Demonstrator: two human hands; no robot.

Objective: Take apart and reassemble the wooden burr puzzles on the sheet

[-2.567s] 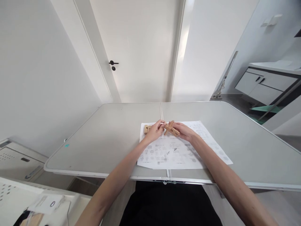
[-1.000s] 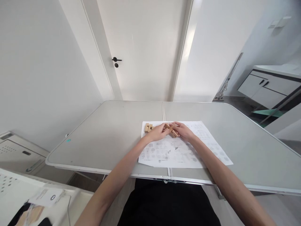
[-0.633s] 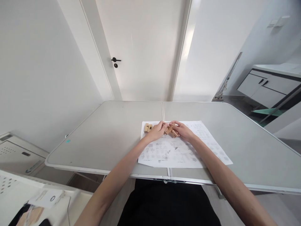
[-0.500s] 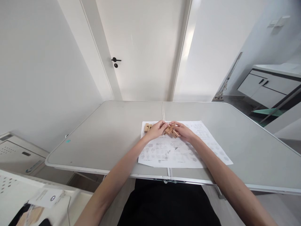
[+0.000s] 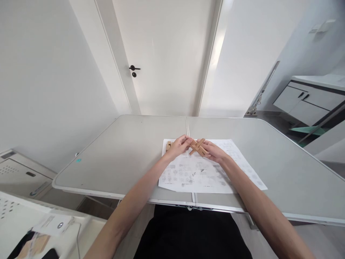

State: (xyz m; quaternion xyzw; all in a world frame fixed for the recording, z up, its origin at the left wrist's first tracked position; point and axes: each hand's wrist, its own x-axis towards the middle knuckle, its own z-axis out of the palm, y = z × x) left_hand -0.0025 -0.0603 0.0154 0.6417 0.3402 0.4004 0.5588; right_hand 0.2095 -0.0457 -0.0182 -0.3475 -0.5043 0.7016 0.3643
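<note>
"What's on the gray table (image 5: 129, 154)?"

"A printed sheet (image 5: 185, 180), its text too small to read."

"And the hands?"

"Fingers of the left hand (image 5: 179, 145) and right hand (image 5: 215, 151) grip crossed wooden pieces (image 5: 198, 146) over the sheet; their dark mark (image 5: 203, 153) is illegible."

I can read no text here: print on the sheet (image 5: 207, 176) is too small, the card's (image 5: 47, 224) round dark mark (image 5: 60, 225) and a far-left label (image 5: 40, 189) too blurred.
</note>
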